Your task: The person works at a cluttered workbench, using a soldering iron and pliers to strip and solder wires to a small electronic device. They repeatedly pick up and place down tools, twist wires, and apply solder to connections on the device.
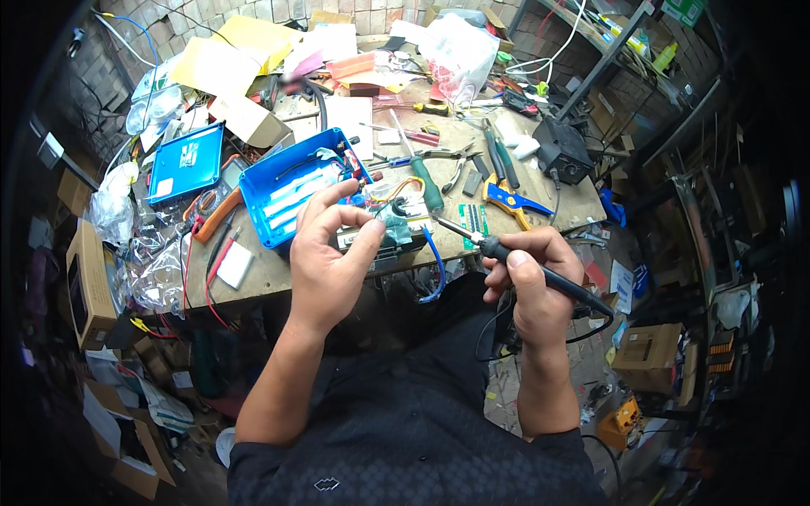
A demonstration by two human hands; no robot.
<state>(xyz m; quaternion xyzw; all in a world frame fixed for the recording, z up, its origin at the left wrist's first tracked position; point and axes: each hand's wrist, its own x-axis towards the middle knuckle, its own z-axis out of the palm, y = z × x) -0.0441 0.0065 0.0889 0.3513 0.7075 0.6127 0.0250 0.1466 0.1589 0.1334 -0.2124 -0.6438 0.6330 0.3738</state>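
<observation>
My right hand (540, 282) grips a soldering iron (540, 274) by its black handle. The metal tip points up and left, toward a module wrapped in greenish tape (400, 228) at the table's front edge. Beside that module is my left hand (327, 257), its thumb and index fingertip brought together in a pinch; anything between them is too small to make out. Behind the left hand lies an open blue plastic box (253, 190) with white cells and wiring inside. Blue wires (436, 270) loop down from the module. A green circuit board (473, 223) rests near the iron's tip.
Right of the box lie a green-handled screwdriver (429, 185), green-handled pliers (504, 160) and a blue-and-yellow wire stripper (513, 204). A black power unit (563, 150) stands at the right. A blue lid (186, 164) and an orange-handled tool (218, 216) sit left.
</observation>
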